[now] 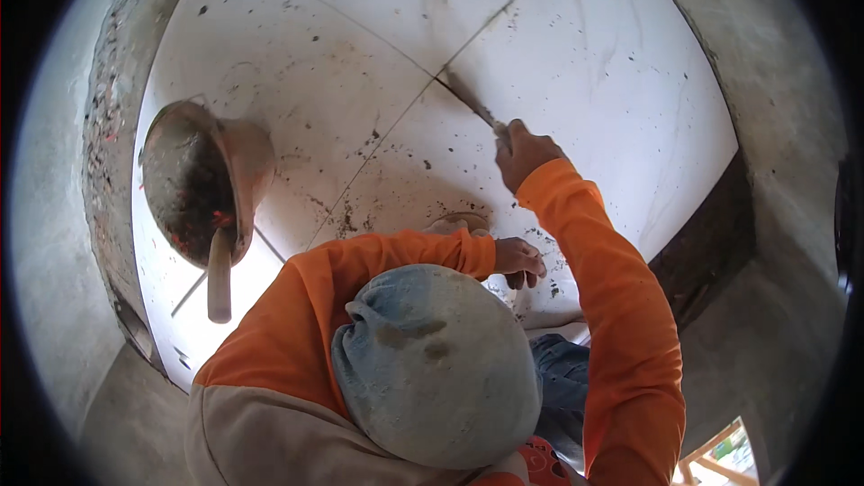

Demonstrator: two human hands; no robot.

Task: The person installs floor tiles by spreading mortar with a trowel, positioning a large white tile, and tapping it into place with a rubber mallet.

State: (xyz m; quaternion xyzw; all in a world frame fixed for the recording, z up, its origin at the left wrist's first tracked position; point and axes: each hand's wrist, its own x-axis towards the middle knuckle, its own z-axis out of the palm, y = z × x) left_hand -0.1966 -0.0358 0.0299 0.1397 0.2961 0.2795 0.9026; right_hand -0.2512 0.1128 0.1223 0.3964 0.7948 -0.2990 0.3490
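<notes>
Right hand (522,153) grips a trowel (468,99), blade ahead (on the tile joint (396,117)).

mortar-caked pan (193,182) with wooden handle, white floor tiles (594,54), grey concrete walls (774,63)

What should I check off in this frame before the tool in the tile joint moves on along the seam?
1. Right hand closed on the tool's handle: ok.
2. Blade of the tool lies in the joint where the white tiles meet: ok.
3. Left hand off the blade's line, low on the tile: ok.
4. What the left hand grips, if anything: cannot tell.
5. Mortar pan with a wooden handle in it, beside the person's left: ok.
6. Tile surface free of grit: not ok, dark specks around the joints.
</notes>
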